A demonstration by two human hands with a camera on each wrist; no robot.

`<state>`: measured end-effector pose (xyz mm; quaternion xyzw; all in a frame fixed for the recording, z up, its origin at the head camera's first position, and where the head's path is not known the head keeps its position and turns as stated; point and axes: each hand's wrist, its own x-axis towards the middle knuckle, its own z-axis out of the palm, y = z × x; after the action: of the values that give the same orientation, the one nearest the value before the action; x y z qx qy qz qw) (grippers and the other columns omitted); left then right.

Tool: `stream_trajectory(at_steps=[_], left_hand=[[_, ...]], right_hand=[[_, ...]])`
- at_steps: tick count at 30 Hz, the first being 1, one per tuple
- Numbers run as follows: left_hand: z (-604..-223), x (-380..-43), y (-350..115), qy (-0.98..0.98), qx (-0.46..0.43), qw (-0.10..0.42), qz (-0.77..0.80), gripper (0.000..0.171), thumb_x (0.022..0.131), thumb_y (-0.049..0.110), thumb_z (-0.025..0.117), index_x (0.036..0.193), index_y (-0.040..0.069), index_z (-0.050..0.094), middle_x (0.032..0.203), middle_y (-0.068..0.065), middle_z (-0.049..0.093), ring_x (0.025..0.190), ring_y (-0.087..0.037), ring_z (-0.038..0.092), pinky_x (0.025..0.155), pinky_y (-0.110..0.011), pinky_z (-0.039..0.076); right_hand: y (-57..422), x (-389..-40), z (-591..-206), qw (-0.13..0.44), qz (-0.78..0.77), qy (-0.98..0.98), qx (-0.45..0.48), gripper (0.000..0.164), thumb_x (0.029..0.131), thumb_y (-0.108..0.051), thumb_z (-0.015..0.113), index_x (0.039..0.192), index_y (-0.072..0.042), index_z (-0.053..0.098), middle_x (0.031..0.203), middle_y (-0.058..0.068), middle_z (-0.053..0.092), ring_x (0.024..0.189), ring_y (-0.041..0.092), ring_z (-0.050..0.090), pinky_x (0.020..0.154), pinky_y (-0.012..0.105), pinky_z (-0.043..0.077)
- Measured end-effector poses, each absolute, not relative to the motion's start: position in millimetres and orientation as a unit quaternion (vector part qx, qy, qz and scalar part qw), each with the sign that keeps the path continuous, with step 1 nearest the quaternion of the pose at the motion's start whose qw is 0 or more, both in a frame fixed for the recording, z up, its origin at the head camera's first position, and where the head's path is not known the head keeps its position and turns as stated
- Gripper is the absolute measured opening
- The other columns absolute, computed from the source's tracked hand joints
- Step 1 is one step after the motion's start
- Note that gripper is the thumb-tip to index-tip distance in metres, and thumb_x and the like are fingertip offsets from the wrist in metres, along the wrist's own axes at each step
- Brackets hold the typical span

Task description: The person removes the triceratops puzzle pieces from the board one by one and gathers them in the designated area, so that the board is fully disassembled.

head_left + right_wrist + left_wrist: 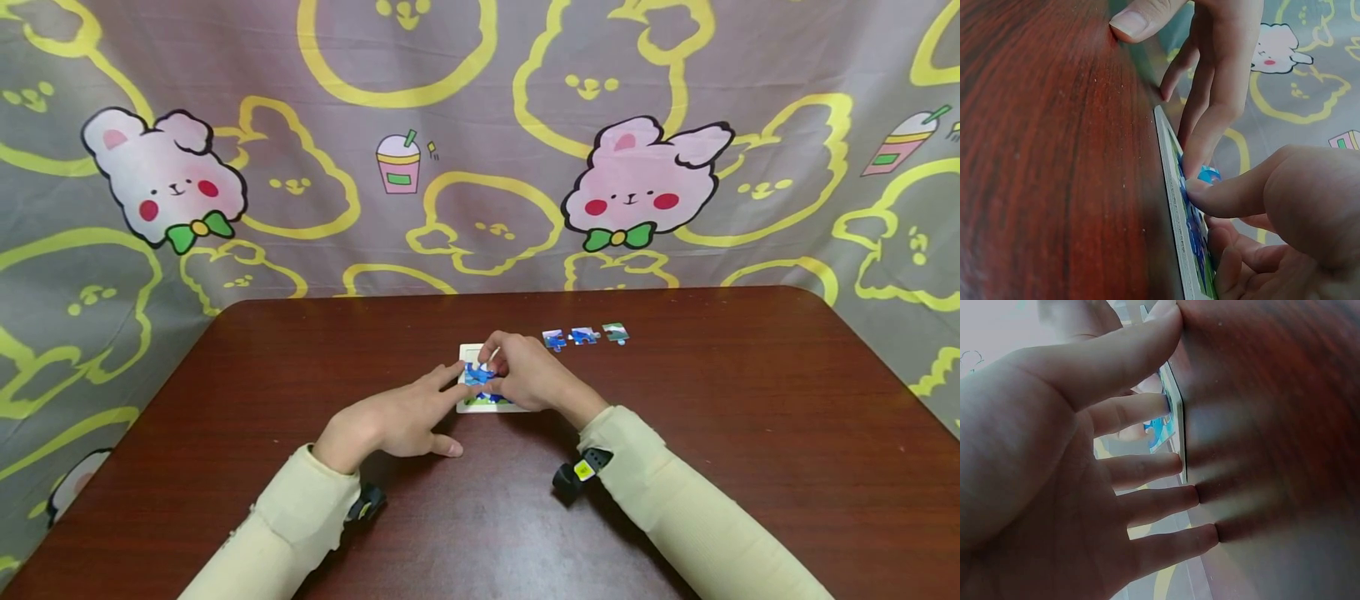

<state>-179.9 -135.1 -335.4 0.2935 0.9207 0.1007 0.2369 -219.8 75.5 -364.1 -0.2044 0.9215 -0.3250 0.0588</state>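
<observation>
Successively, the left hand [401,417], fingers extended, meets the left side of the puzzle tray [491,409], over which the curled right hand [532,375] pinches a blue piece [1209,174], while three loose pieces [583,336] (nearer that hand) lie in a crosswise row, farther out rightward.

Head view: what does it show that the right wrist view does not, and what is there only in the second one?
Only the head view: three loose puzzle pieces on the brown table, and both pale sleeves. Only the right wrist view: the thickness of the puzzle board's rim, seen almost edge-on. Both: the left hand, the right hand at the board, the table and the patterned cloth.
</observation>
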Motion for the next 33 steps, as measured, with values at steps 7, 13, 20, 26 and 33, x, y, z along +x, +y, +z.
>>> stream_trajectory(at_steps=[7, 13, 20, 26, 33], left_hand=[[-335.4, -178.9, -134.6, 0.922, 0.292, 0.235, 0.099, 0.079, 0.101, 0.038, 0.074, 0.167, 0.018, 0.035, 0.18, -0.016, 0.009, 0.165, -0.039, 0.018, 0.126, -0.056, 0.036], [-335.2, -178.2, -134.8, 0.922, 0.294, 0.233, 0.098, 0.077, 0.101, 0.038, 0.074, 0.166, 0.018, 0.037, 0.179, -0.016, 0.01, 0.164, -0.038, 0.021, 0.126, -0.055, 0.037], [-335.0, -177.9, -134.8, 0.922, 0.294, 0.231, 0.097, 0.077, 0.1, 0.038, 0.074, 0.165, 0.017, 0.037, 0.179, -0.016, 0.01, 0.164, -0.039, 0.021, 0.126, -0.056, 0.036], [-335.2, -178.1, -135.0, 0.922, 0.296, 0.231, 0.097, 0.078, 0.101, 0.038, 0.074, 0.166, 0.018, 0.037, 0.18, -0.015, 0.009, 0.164, -0.039, 0.021, 0.126, -0.055, 0.037], [-334.7, -178.6, -134.9, 0.922, 0.29, 0.238, 0.099, 0.078, 0.101, 0.038, 0.073, 0.167, 0.018, 0.035, 0.18, -0.015, 0.008, 0.165, -0.038, 0.018, 0.126, -0.056, 0.036]], right_hand=[[75.8, -219.5, -364.0, 0.057, -0.33, 0.92, -0.204, 0.024, 0.09, -0.006, 0.082, 0.11, -0.009, 0.069, 0.097, 0.005, 0.076, 0.089, 0.016, 0.071, 0.085, 0.035, 0.058], [76.5, -220.6, -366.8, 0.042, -0.335, 0.918, -0.209, 0.011, 0.098, -0.006, 0.072, 0.107, -0.01, 0.07, 0.093, 0.005, 0.077, 0.084, 0.015, 0.068, 0.079, 0.032, 0.054], [76.3, -220.3, -368.1, 0.033, -0.341, 0.914, -0.219, 0.005, 0.102, -0.006, 0.067, 0.105, -0.009, 0.068, 0.093, 0.007, 0.078, 0.082, 0.015, 0.067, 0.076, 0.031, 0.053], [76.0, -220.3, -367.1, 0.034, -0.337, 0.914, -0.224, 0.005, 0.103, -0.005, 0.065, 0.107, -0.008, 0.068, 0.096, 0.008, 0.079, 0.085, 0.016, 0.069, 0.079, 0.033, 0.054], [78.0, -220.4, -365.5, 0.042, -0.332, 0.913, -0.234, 0.017, 0.094, -0.005, 0.075, 0.109, -0.009, 0.067, 0.092, 0.006, 0.075, 0.08, 0.015, 0.067, 0.076, 0.03, 0.054]])
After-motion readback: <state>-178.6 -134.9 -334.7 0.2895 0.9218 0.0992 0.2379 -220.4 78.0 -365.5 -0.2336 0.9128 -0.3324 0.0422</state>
